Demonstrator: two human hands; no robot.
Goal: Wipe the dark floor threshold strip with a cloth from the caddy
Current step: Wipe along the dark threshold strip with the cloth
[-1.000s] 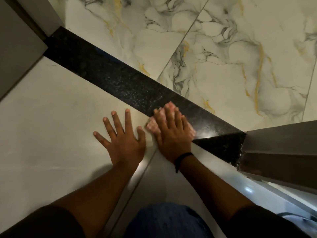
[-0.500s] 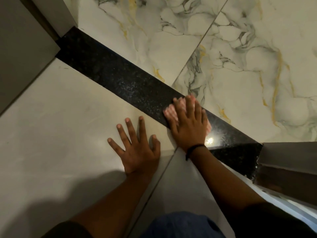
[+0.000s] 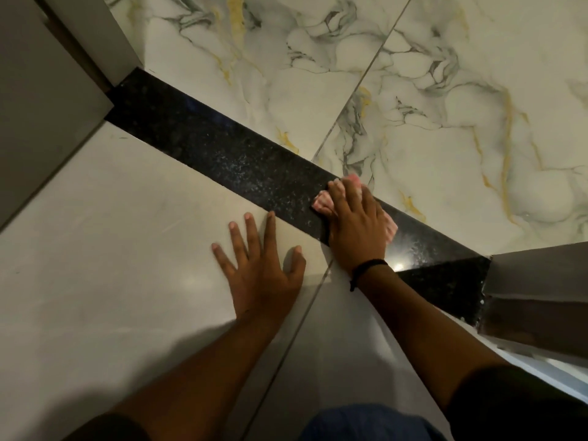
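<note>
Two hands: right hand (image 3: 356, 227) flat, pressing pink cloth (image 3: 324, 202) onto threshold strip (image 3: 222, 154); left hand (image 3: 264, 265) spread just beside strip. Cloth soft, prob bunches, so hold w/ whole palm.

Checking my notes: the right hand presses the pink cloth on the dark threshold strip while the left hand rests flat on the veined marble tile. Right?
Not quite. In the head view the left hand lies flat on the plain pale tile, not the veined marble. The right hand does press the pink cloth on the dark threshold strip.
</note>
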